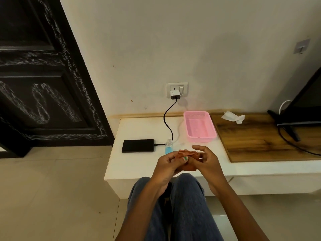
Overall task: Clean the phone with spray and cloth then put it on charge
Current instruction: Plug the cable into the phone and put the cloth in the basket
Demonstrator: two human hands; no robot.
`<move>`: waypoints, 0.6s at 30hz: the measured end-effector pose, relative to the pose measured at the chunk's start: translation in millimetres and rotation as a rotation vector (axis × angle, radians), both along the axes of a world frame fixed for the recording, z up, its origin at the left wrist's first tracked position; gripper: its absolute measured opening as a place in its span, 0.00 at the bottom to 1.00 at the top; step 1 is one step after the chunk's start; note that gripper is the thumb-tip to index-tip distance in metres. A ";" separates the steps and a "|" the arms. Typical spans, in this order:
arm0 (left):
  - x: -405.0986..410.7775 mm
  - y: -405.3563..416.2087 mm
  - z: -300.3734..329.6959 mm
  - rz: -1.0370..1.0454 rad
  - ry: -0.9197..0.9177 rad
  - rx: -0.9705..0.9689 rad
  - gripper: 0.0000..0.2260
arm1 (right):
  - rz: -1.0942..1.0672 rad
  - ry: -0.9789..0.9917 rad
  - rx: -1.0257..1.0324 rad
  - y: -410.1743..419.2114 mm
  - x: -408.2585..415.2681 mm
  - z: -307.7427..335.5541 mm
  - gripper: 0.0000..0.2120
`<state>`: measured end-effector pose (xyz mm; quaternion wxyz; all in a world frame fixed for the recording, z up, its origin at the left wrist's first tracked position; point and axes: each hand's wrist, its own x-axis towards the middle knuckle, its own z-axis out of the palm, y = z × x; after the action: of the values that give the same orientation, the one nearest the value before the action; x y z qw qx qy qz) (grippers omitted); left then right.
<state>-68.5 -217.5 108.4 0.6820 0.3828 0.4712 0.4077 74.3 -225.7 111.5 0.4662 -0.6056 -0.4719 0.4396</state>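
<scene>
Both hands hover over the near edge of the white bench. Left hand and right hand together hold a bunched orange-brown cloth; each grip is pinched on the cloth, fingers curled around it. Phone lies flat, screen dark, on the bench, left of and beyond the hands, apart from them. A black cable runs from the phone's right end to the white charger in the wall socket. Spray bottle stands upright just right of the phone, just beyond the left hand. Pink basket sits farther back.
</scene>
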 end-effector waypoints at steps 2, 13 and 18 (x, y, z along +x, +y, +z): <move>2.7 -0.2 0.2 0.087 0.033 0.006 0.04 | 0.026 0.080 -0.019 -1.6 1.6 -1.1 0.20; 7.2 9.1 4.6 0.288 -0.159 -0.127 0.10 | 0.126 0.154 -0.078 -5.2 1.9 -14.2 0.08; 13.7 18.8 3.1 0.325 -0.179 -0.138 0.10 | 0.081 0.175 -0.074 2.0 12.8 -13.2 0.07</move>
<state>-54.8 -198.7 111.6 0.6709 0.2161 0.4914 0.5116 87.1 -223.7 98.2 0.4647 -0.5621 -0.4368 0.5265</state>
